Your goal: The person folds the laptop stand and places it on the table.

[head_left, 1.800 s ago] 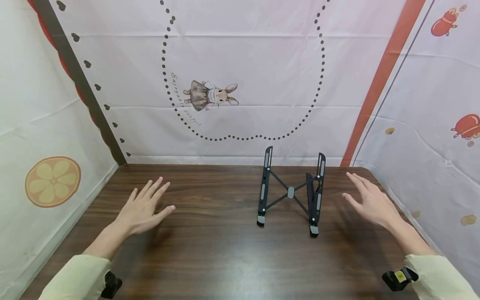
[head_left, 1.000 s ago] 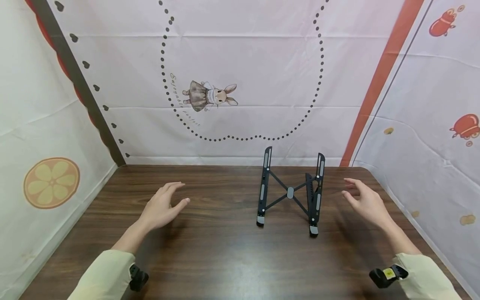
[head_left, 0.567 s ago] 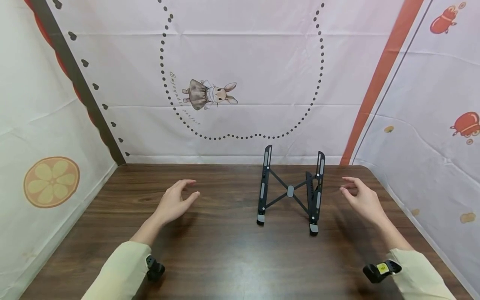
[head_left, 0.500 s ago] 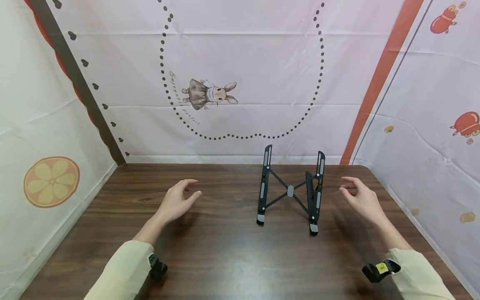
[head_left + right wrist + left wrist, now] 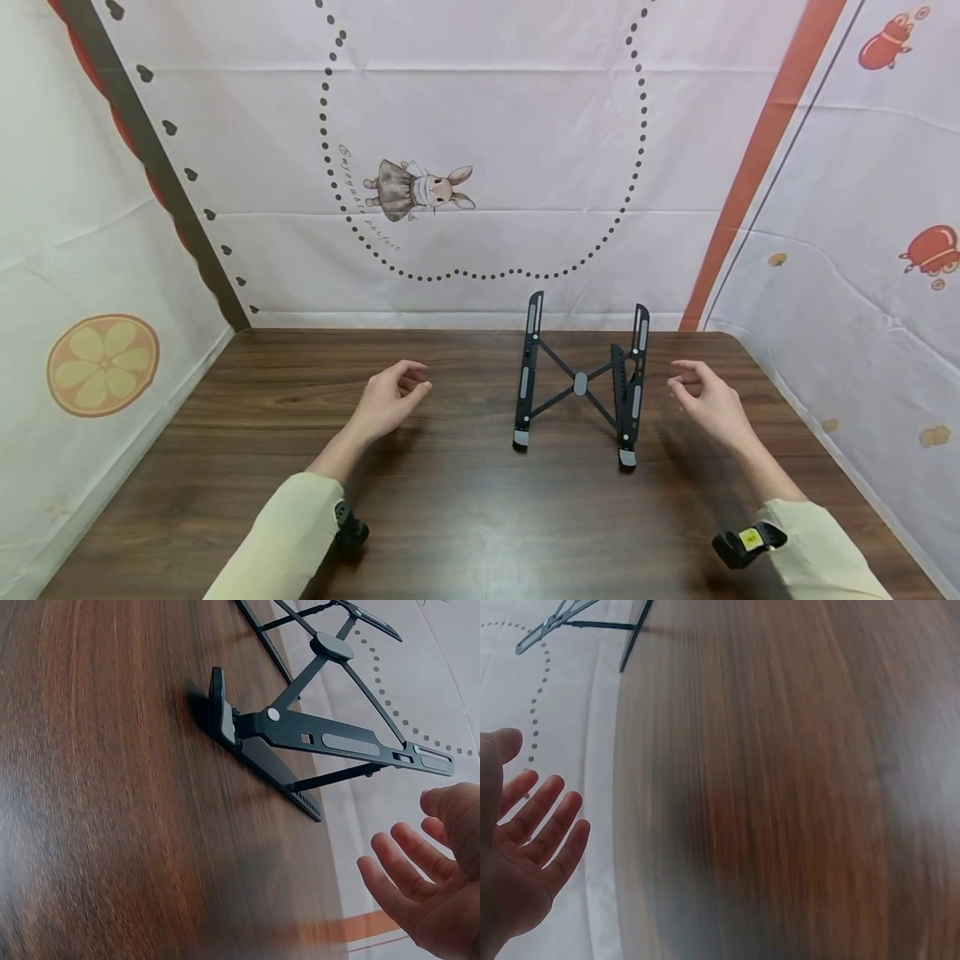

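A black folding laptop stand (image 5: 581, 383) with grey pads stands unfolded at the back of the table, right of the middle. Its two side rails are joined by crossed bars with a grey hub. My left hand (image 5: 386, 402) hovers over the table to the left of it, fingers relaxed and holding nothing. To the stand's right, closer to it, my right hand (image 5: 711, 405) is also in the air with loosely bent fingers. In the right wrist view the raised rail (image 5: 330, 742) slopes up toward the right hand (image 5: 435, 877), a gap between them.
The stand rests on a dark brown wooden table (image 5: 450, 500). White printed cloth (image 5: 480, 167) rises behind the table and along both sides. Each wrist wears a small black camera, such as the one (image 5: 738, 546) at the right sleeve.
My left hand has moved right toward the stand, and its fingers have bent more. The right hand has shifted slightly left, its fingers also curving in. The laptop stand has stayed put.
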Demonstrator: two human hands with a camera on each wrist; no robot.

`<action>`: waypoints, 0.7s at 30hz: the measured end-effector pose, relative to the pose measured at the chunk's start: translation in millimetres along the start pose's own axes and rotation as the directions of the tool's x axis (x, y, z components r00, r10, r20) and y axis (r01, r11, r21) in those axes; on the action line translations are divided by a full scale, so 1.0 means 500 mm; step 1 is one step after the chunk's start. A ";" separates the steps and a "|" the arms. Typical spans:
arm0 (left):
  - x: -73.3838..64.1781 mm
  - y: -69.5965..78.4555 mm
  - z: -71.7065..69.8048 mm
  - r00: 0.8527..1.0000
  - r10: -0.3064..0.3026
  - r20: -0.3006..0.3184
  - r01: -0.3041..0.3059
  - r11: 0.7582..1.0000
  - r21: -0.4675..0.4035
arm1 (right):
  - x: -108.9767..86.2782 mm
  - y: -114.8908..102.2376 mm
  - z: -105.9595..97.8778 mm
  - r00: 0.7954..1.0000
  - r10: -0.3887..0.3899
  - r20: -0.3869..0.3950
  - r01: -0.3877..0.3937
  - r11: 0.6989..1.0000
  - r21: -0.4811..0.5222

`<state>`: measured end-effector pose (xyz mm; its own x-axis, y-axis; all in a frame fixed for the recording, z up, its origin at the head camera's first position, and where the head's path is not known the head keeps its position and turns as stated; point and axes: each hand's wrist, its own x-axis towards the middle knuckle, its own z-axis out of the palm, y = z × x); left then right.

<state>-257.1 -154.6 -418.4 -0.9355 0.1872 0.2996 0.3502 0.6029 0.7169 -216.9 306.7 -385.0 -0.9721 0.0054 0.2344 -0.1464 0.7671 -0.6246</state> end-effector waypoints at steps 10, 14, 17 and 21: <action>0.022 0.026 0.048 1.000 -0.028 0.003 0.028 0.998 -0.048 | 0.001 -0.001 0.018 0.999 0.029 0.046 -0.033 0.994 0.103; 0.033 0.039 0.068 0.999 -0.036 -0.005 0.036 0.997 -0.074 | 0.000 -0.004 0.024 0.996 0.051 0.072 -0.060 0.990 0.130; 0.040 0.046 0.083 0.999 -0.037 -0.008 0.036 0.995 -0.090 | -0.001 -0.006 0.029 0.995 0.063 0.084 -0.074 0.987 0.142; 0.049 0.054 0.101 0.999 -0.032 -0.006 0.031 0.994 -0.107 | -0.002 -0.005 0.034 0.994 0.063 0.091 -0.077 0.984 0.162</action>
<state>-272.8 -94.6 -423.4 -0.9459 0.1632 0.2804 0.3240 0.5220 0.7890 -218.9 293.5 -396.2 -0.9921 -0.0052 0.1256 -0.0987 0.6504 -0.7531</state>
